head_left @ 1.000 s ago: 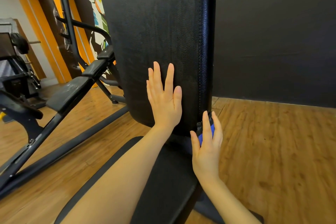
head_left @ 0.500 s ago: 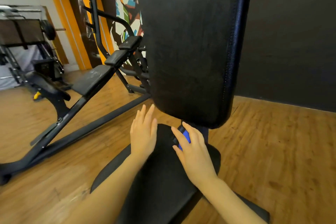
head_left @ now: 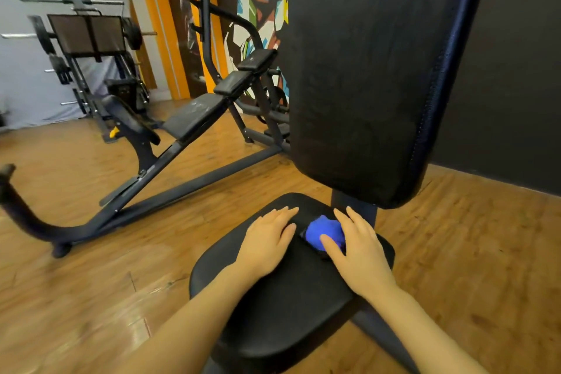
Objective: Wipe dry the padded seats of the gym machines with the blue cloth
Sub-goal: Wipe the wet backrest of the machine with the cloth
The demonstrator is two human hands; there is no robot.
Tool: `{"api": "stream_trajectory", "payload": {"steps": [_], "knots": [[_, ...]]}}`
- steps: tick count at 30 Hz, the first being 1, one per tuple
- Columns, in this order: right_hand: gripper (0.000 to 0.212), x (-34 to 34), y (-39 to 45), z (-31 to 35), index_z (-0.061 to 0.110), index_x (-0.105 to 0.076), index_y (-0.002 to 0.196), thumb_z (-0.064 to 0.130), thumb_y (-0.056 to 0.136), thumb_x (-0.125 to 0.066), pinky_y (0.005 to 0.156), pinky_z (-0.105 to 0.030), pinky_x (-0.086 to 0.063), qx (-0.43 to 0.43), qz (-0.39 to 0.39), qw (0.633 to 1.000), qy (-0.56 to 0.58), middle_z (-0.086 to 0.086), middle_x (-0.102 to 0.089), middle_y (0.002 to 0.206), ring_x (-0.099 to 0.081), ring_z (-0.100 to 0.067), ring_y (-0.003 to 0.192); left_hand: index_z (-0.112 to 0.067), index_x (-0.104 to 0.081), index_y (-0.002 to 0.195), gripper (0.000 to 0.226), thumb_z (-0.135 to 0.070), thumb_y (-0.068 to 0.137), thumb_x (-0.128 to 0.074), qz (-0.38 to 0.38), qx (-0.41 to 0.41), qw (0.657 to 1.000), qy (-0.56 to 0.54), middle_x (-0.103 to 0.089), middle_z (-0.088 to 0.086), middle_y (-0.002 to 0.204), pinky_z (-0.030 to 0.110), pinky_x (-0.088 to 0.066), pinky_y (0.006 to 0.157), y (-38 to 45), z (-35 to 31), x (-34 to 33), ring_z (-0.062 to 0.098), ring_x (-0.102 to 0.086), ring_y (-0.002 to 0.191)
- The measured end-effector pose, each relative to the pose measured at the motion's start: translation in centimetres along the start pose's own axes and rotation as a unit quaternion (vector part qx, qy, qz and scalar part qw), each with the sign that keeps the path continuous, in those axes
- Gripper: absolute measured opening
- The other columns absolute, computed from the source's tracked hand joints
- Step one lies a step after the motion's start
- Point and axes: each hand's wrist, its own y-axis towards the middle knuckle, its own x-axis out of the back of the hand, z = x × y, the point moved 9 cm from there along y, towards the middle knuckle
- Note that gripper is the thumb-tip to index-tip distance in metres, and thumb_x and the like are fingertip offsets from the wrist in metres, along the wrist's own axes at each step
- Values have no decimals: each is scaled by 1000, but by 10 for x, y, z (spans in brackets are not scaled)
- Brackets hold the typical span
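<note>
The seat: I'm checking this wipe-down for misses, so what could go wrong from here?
1. The cloth is bunched small under the right hand, so each pass may cover little of the seat.
2. Both hands work near the backrest; the seat's near edge could go unwiped.
3. The left hand lies bare on the seat and may smear it.
</note>
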Motion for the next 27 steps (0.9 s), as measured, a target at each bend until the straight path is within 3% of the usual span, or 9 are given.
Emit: {"api": "stream_trajectory", "payload": {"steps": [3, 8, 15, 23, 27], "knots": [[54, 10, -7, -20, 23, -28, 152, 43, 103, -36, 118, -28, -15, -22, 4, 999, -29, 1, -23, 160, -16, -15, 148, -35, -29, 151, 50, -44, 102, -39, 46, -47, 997, -38, -29, -7, 158, 35, -20, 120, 5, -31, -9, 11, -21, 147], [54, 3, -15, -41, 28, -23, 154, 45, 103, -32, 119, -32, -13, -40, 45, 995, -82, 1, -17, 162, -12, -19, 149, -37, -29, 151, 60, -46, 96, -52, 122, -98, 987, -24, -23, -8, 160, 30, -20, 116, 13, -60, -37, 10, -22, 145], [51, -4, -18, -42, 33, -25, 152, 47, 104, -27, 121, -36, -5, -36, 65, 991, -111, 1, -16, 162, -7, -19, 150, -35, -36, 148, 52, -40, 99, -51, 151, -112, 982, 18, -29, -5, 158, 31, -19, 116, 20, -56, -34, 13, -26, 144], [49, -3, -12, -30, 33, -25, 153, 43, 105, -29, 121, -41, -6, -38, 78, 989, -116, 4, -17, 162, -6, -21, 151, -30, -51, 139, 41, -34, 98, -52, 246, -75, 962, 94, -33, -5, 156, 27, -24, 111, 24, -19, 1, 12, -32, 141], [51, -10, -2, -12, 32, -19, 154, 43, 105, -28, 121, -43, -7, -35, 76, 991, -107, 1, -12, 163, -4, -24, 151, -39, -29, 150, 54, -50, 99, -44, 207, -62, 974, 71, -13, -4, 163, 34, -19, 117, 18, -22, -14, 15, -17, 148]]}}
